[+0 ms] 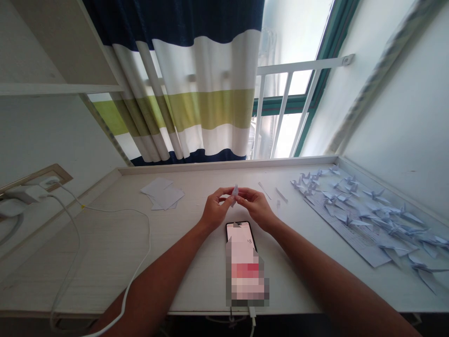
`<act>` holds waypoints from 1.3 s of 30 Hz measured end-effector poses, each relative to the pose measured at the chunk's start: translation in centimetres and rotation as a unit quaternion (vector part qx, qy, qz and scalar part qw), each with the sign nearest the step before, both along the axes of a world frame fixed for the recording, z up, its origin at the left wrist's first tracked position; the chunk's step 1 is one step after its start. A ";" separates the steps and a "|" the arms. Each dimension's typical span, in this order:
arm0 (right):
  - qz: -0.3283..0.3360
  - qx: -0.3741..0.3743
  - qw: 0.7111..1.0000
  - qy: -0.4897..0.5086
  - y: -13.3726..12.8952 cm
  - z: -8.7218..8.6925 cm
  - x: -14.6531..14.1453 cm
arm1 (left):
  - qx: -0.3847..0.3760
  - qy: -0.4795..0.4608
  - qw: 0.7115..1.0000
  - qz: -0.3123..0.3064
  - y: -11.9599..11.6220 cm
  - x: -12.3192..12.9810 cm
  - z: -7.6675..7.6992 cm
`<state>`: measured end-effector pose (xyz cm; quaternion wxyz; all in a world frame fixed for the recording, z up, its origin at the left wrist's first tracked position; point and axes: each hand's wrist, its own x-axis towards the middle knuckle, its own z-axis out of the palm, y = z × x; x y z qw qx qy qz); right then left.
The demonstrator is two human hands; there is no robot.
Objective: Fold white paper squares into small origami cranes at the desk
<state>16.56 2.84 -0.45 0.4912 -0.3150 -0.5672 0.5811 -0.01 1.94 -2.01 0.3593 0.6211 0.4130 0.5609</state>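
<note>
Between my two hands, above the middle of the desk, is a small piece of folded white paper (235, 191) with a pointed top. My left hand (218, 206) pinches it from the left with thumb and fingers. From the other side my right hand (255, 204) grips it the same way, the fingertips of both hands meeting around it. The paper's lower part is partly covered by the thumbs. Just below the hands lies a phone (242, 234) with a lit screen, mostly blurred out, and a cable plugged into its bottom end.
Several folded paper cranes (351, 220) crowd the right side, some on a printed sheet (368, 250). Loose square papers (163, 194) lie at the left, thin paper strips (281, 194) right of my hands. A white cable (150, 229) crosses the left side from a wall socket (52, 180).
</note>
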 end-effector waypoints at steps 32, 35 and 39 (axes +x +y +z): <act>0.014 0.007 1.000 0.007 -0.3 0.5 0.2 | -0.046 -0.066 0.995 -0.053 0.3 -0.5 0.1; 0.014 0.006 1.000 0.002 -0.3 0.5 0.2 | -0.040 -0.052 0.996 -0.062 0.3 -0.7 0.2; 0.015 0.008 1.000 0.001 -0.2 0.4 0.2 | -0.026 -0.030 0.997 -0.060 0.2 -0.9 0.6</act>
